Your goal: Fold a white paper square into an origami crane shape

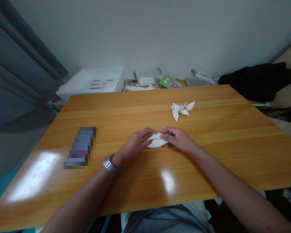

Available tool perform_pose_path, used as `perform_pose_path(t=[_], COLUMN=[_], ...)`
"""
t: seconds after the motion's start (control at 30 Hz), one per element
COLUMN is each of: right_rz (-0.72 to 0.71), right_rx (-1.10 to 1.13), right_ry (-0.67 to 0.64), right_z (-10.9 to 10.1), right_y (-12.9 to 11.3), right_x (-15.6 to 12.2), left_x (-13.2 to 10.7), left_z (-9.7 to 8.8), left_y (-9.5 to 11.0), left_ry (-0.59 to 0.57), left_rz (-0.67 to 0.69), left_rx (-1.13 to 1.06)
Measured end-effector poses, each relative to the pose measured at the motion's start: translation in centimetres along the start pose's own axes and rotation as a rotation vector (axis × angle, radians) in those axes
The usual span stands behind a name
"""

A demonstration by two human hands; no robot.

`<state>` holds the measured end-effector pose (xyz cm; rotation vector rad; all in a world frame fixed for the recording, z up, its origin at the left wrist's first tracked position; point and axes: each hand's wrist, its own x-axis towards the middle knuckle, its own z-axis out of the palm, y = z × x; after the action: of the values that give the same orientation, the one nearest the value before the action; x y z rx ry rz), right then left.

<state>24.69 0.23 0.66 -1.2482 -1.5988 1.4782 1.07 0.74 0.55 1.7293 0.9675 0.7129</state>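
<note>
1. Grey clothing [169, 220] on the person's lap shows beneath the near edge of the wooden table [135, 111].
2. A silver metal-link wristwatch [109, 164] circles the left wrist.
3. The left hand [135, 143] pinches the left end of a folded white paper [156, 143], thumb on the near side.
4. The right hand [180, 138] grips the same paper's right end, thumb over its face; the paper lies between the two hands, above the middle of the tabletop.
5. A phone [80, 147], its screen pixelated, rests on the table left of the left hand.
6. Beyond the right hand, white origami pieces [175, 115] with pointed flaps sit close together on the wood.
7. Past the far edge are a slotted white tray [74, 81], a green booklet [170, 81] and black fabric [252, 81].
8. A grey curtain [19, 58] hangs at left beside the pale wall [160, 32].
</note>
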Motion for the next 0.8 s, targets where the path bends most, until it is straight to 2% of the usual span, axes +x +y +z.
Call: perform_pose_path(t=[0.17, 0.37, 0.47, 0.63, 0.8], right_rz=[-0.08, -0.182, -0.201, -0.208, -0.177], right_rx=[-0.103, -0.23, -0.274, -0.276, -0.201], right_ry=[0.032, 0.053, 0.057, 0.054, 0.114], right_z=[-0.1, 0.0, 0.1, 0.3, -0.1], right_y=[0.2, 0.5, 0.3, 0.0, 0.3], right_x=[0.1, -0.1, -0.2, -0.4, -0.1], left_x=[-0.1, -0.3, 0.0, 0.3, 0.4], left_z=[0.2, 0.5, 0.8, 1.4, 1.4], left_y=[-0.2, 0.8, 0.7, -0.1, -0.1], left_ry=[-0.036, -0.025, 0.076, 0.106, 0.149], left_rz=[-0.02, 0.004, 0.027, -0.05, -0.073], left_rx=[-0.093, -0.098, -0.085, -0.015, -0.091])
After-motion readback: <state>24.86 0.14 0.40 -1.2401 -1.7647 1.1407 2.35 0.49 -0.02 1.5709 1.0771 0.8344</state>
